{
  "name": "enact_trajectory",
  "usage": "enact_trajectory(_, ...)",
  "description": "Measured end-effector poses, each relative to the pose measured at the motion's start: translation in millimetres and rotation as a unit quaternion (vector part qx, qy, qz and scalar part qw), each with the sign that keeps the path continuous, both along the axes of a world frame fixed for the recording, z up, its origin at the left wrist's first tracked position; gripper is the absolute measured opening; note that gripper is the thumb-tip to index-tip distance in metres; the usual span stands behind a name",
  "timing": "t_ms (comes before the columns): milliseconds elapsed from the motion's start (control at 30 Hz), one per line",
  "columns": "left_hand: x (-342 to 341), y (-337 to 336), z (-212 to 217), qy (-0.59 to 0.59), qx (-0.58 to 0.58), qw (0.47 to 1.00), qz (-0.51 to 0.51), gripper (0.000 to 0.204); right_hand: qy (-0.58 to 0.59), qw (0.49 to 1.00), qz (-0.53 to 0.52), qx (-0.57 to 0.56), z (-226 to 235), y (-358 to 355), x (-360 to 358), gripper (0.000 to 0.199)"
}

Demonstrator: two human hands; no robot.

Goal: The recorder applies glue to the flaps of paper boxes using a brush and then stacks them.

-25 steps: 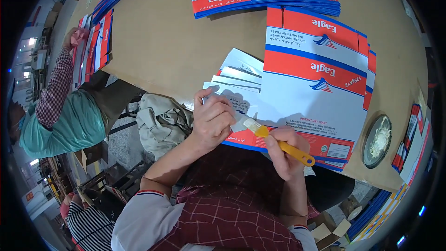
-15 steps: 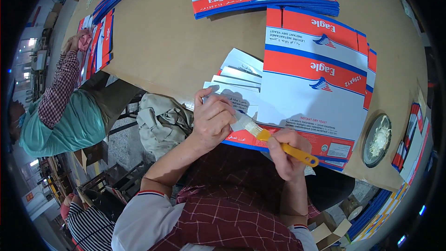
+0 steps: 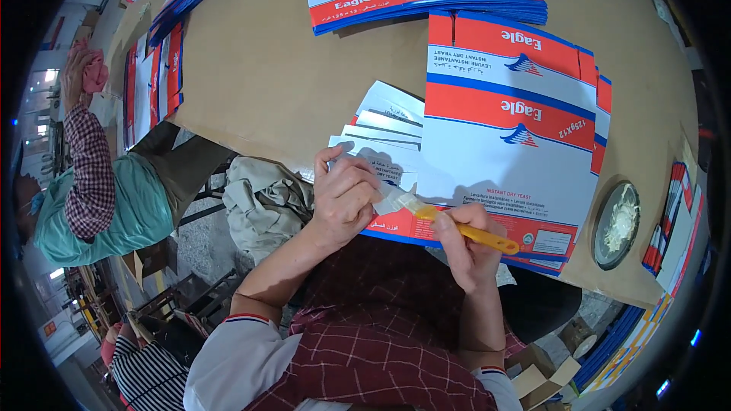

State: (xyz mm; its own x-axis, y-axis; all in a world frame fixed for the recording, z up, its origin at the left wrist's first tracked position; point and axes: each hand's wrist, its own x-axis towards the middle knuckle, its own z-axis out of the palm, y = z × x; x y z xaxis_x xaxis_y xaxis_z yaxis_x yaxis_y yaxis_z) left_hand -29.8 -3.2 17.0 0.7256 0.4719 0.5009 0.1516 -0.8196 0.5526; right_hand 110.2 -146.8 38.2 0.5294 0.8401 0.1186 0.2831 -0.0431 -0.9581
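A brush [image 3: 480,237] with a yellow handle and pale bristles is in my right hand [image 3: 466,247], fingers closed round the handle. Its bristles touch a greyish-white carton flap [image 3: 389,199] that sticks out of my closed left hand [image 3: 346,199]. The left fingertips are partly hidden. Under and beyond both hands lies a stack of flat printed cartons [image 3: 506,148], red, white and blue, with several white flaps [image 3: 384,123] fanned out on its left side. To the right stands a dark round dish [image 3: 599,237] holding a creamy white paste [image 3: 623,221].
Another stack of flat cartons [image 3: 426,4] lies at the back of the brown-topped table [image 3: 266,53]. More cartons [image 3: 156,84] lie at the left, by a co-worker [image 3: 114,205] holding a pink cloth [image 3: 94,72]. Grey-beige cloth [image 3: 263,205] hangs at the table's near edge.
The brush has shifted slightly left and up against the flap. The co-worker's hand with the pink cloth has moved away from the cartons, to the left. My left hand has barely moved.
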Motion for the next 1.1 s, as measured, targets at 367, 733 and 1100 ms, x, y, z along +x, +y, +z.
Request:
enact_trajectory(367,-1,0,-1,-0.010,0.008,1.000,0.001,0.022,0.150,0.987,-0.047,0.006,6,0,-3,0.010)
enact_trajectory(733,0,1,-1,-0.008,0.008,1.000,-0.001,0.023,0.174,0.983,-0.034,0.044,5,1,4,0.013)
enact_trajectory(1100,-1,1,-2,-0.019,0.006,1.000,0.006,0.024,0.058,0.996,-0.016,0.060,6,-8,11,0.007)
